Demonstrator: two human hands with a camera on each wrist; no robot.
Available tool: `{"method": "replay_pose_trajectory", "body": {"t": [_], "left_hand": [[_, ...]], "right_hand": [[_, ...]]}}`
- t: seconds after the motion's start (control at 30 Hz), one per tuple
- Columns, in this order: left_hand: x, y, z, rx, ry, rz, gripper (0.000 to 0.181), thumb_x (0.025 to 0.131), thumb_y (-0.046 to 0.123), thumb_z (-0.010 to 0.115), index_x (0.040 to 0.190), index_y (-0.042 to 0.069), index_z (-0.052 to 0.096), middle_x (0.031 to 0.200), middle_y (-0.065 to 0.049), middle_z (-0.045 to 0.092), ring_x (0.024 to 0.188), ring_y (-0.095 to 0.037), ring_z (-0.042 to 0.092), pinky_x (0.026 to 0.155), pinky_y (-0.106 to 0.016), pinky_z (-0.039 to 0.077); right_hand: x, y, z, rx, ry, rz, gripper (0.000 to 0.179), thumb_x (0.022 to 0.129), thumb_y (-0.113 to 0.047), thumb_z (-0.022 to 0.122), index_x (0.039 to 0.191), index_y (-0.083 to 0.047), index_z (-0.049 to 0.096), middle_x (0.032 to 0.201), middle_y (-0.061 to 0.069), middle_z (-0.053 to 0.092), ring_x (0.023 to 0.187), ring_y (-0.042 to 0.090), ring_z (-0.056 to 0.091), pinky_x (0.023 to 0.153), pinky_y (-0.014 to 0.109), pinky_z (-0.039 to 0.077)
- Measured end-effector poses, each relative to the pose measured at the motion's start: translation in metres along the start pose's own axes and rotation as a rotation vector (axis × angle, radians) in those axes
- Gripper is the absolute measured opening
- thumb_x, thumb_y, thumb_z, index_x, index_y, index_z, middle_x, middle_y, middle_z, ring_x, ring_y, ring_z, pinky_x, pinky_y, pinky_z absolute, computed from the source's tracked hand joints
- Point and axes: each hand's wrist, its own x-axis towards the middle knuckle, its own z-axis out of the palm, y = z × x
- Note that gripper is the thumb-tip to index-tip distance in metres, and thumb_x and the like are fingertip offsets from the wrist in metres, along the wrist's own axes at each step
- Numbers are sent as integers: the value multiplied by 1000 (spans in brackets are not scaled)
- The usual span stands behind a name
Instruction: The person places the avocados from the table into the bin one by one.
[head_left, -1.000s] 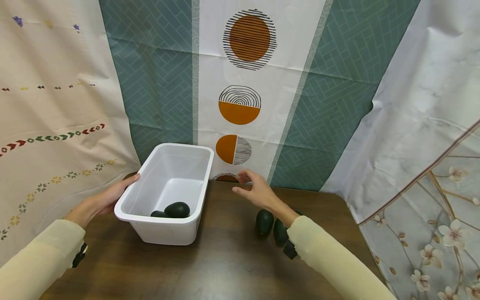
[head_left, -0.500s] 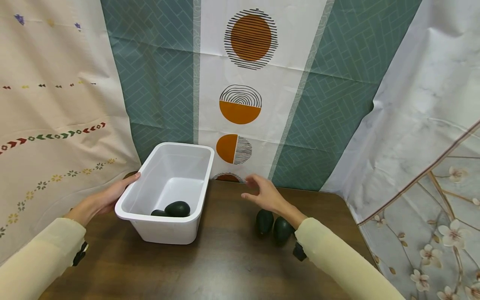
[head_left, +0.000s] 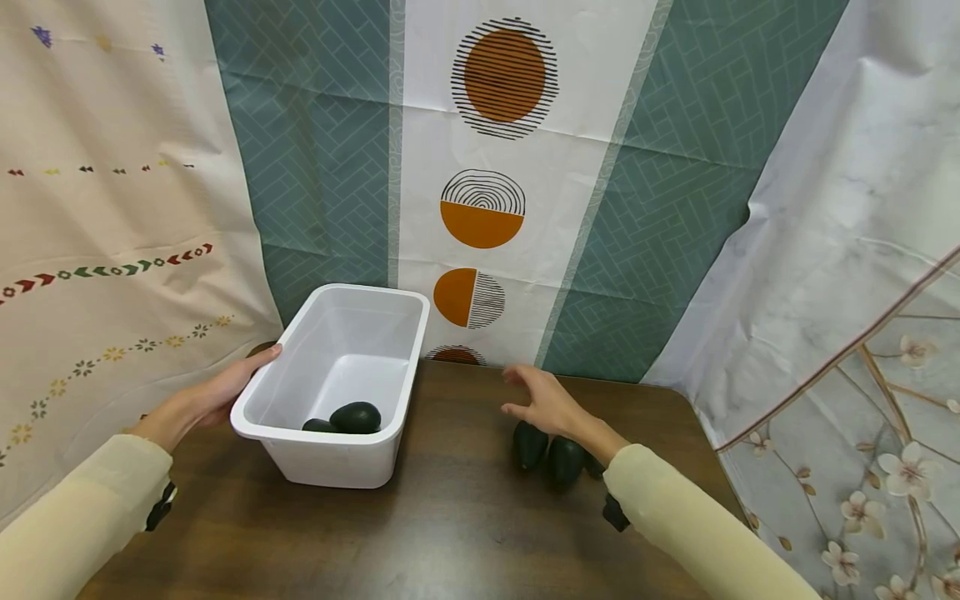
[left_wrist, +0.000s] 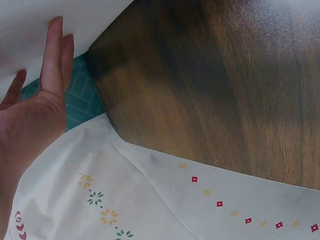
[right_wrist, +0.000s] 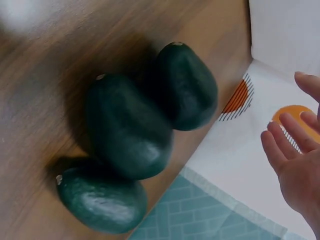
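Observation:
In the head view my left hand [head_left: 221, 390] rests against the left side of a white plastic bin [head_left: 330, 460]. The left wrist view shows its fingers [left_wrist: 52, 60] straight along the bin's outer wall. Two dark green avocados lie at the bin's near end; one avocado [head_left: 356, 417] partly covers the other [head_left: 318, 426]. My right hand [head_left: 551, 404] hovers with loosely bent fingers and nothing in them, above several avocados on the table. In the right wrist view, three lie close together: a middle avocado [right_wrist: 127, 127], an upper one [right_wrist: 186, 86] and a lower one [right_wrist: 102, 200].
The dark wooden table [head_left: 450, 517] carries the bin on the left and the loose avocados to its right. A patterned curtain [head_left: 322, 167] hangs behind the table, with a cream cloth [head_left: 112, 208] on the left and a floral one [head_left: 862, 375] on the right.
My right hand has moved right and slightly down, away from the bin and over the loose avocados. The left hand and the bin stay nearly where they were.

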Motion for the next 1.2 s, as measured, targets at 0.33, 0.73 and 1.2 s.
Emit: {"method": "replay_pose_trajectory", "body": {"t": [0.33, 0.73, 1.2], "left_hand": [[-1, 2, 2, 21, 5, -1, 83, 111, 65, 23, 165, 2, 13, 144, -21, 52, 124, -29, 60, 99, -51, 54], [0, 2, 1, 28, 19, -7, 84, 110, 66, 23, 164, 2, 15, 142, -20, 54, 122, -28, 61, 97, -47, 55], [-1, 1, 1, 32, 20, 2, 83, 111, 65, 22, 166, 3, 13, 145, -22, 51, 124, -28, 60, 98, -47, 55]], "right_hand": [[-11, 10, -1, -62, -37, 25, 54, 95, -24, 83, 139, -3, 61, 140, 15, 64, 130, 34, 61, 108, 51, 50], [-30, 27, 9, -168, -133, -12, 50, 98, -12, 77, 143, 0, 59, 142, 16, 63, 132, 35, 59, 108, 54, 48], [-39, 36, 11, -212, -237, -32, 52, 93, -10, 82, 140, -2, 61, 139, 15, 63, 129, 37, 60, 106, 54, 49]]}}
